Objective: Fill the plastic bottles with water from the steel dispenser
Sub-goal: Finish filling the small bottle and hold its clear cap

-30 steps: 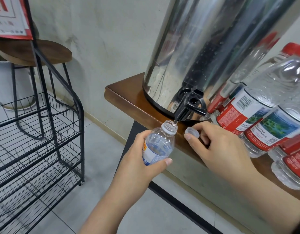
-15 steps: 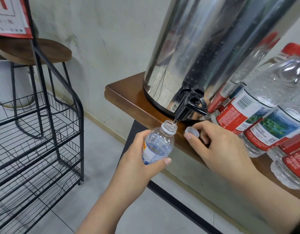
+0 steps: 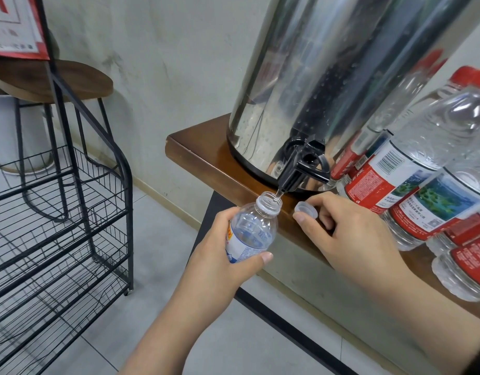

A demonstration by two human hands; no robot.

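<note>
So the steel dispenser [image 3: 328,77] is a big shiny cylinder, mirror-polished with specks of droplets on it, sitting on a dark glossy wooden desk [image 3: 203,158] right at the corner. It's got one black plastic tap [image 3: 298,171] sticking out low at the front, and a thin thread of water runs from the spout.

Left hand [image 3: 220,255] is wrapped around a small clear plastic bottle [image 3: 252,231], ribbed shoulder, white and blue label, tilted so its open mouth sits just under the spout. Right hand [image 3: 347,234] rests on the desk edge, pinching a pale translucent cap [image 3: 305,211] between thumb and fingers, just beside the bottle neck.

On the right there's a cluster of bigger clear bottles with red labels [image 3: 411,180]. I count at least five, some with red caps, but they overlap and run off frame, so no exact number. They crowd right up against the dispenser's side, next to the tap.

Over on the left: one black wire rack [image 3: 71,212] with several shelves, and one round wooden-topped stool [image 3: 52,82] behind it. Grey tile floor, rough pale wall.
</note>
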